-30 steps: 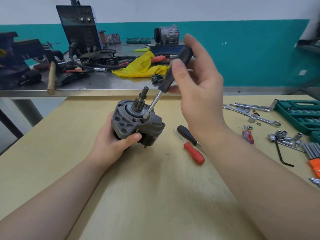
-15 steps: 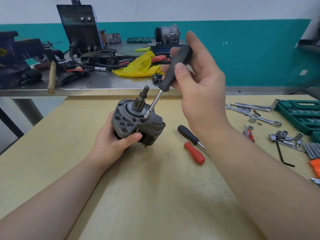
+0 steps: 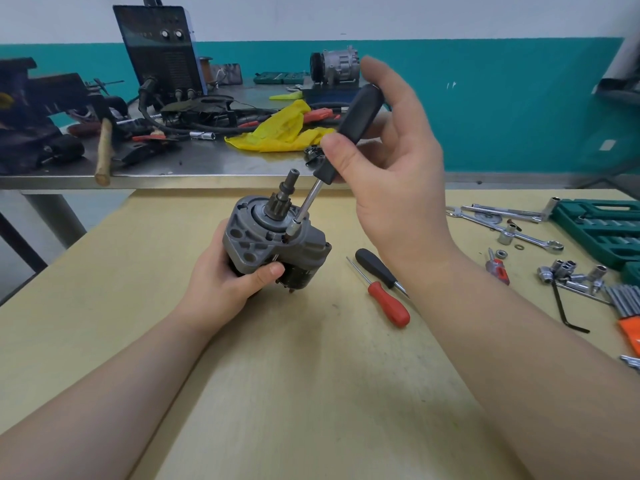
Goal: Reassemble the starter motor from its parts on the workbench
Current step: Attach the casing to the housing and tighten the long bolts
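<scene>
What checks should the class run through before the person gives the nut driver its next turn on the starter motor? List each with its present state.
1. Left hand grips the starter motor firmly: ok.
2. Right hand holds the nut driver by its black handle: ok.
3. Driver socket tip sits on the housing's fastener: ok.
4. Fastener fully seated and threaded straight: cannot tell, the socket hides it.
5. Pinion shaft clear of the driver's shank: ok.
6. Motor supported on the wooden table: cannot tell.
</scene>
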A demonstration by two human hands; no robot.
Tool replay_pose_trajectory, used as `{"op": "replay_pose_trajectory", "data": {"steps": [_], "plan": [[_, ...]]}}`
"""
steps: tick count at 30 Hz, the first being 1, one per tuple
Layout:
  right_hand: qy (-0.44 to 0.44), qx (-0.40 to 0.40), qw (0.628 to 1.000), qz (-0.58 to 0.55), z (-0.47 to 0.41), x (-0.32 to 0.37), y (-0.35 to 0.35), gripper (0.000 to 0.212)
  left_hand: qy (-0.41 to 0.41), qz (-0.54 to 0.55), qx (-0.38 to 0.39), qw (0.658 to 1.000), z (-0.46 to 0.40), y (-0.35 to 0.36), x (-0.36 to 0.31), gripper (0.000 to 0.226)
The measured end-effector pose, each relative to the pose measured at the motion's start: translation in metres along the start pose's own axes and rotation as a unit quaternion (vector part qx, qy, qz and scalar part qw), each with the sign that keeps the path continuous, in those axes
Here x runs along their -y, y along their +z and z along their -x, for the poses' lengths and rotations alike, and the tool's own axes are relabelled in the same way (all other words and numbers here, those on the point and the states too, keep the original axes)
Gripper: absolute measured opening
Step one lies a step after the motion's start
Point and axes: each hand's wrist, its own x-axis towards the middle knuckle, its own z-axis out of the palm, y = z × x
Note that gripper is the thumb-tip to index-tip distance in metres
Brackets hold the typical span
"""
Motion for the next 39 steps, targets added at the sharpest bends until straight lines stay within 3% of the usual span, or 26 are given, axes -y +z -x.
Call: {"op": "replay_pose_trajectory", "data": {"steps": [5,11,15,20,26,31,36,39], "plan": [[0.016,0.021,0.999,-0.020,-0.0011,0.0000,-0.0006,0.059,-0.004,0.009,0.005,1.000,-0.0005,-0.0008,0.0000,0.096],[-0.009,-0.017,1.000,0.005,0.0005,-0.0013,-0.0001,0.058,-0.006,0.006,0.001,1.000,-0.0004,-0.0011,-0.0009,0.099],[0.023,0.001,1.000,-0.012,-0.0034,-0.0029,-0.0019,0.059,-0.004,-0.001,0.005,1.000,-0.0003,-0.0008,-0.0012,0.093],[-0.005,-0.029,1.000,0.009,-0.0019,-0.0012,-0.0025,0.055,-0.001,-0.001,0.008,1.000,-0.0002,-0.0012,-0.0003,0.085],[0.029,-0.013,0.999,-0.025,-0.0028,-0.0008,-0.0029,0.062,-0.002,0.001,-0.002,1.000,0.0002,0.0000,-0.0001,0.086],[0.011,-0.054,0.998,0.034,-0.0029,-0.0004,-0.0031,0.053,-0.011,0.016,-0.003,1.000,0.0010,-0.0013,-0.0015,0.095],[0.029,-0.020,0.999,0.001,-0.0061,-0.0003,-0.0045,0.056,-0.011,0.005,-0.005,1.000,0.0010,0.0012,-0.0015,0.079],[0.001,-0.046,0.998,0.032,-0.0059,-0.0001,-0.0052,0.052,-0.007,0.005,-0.004,1.000,0.0013,0.0007,-0.0011,0.078]]}}
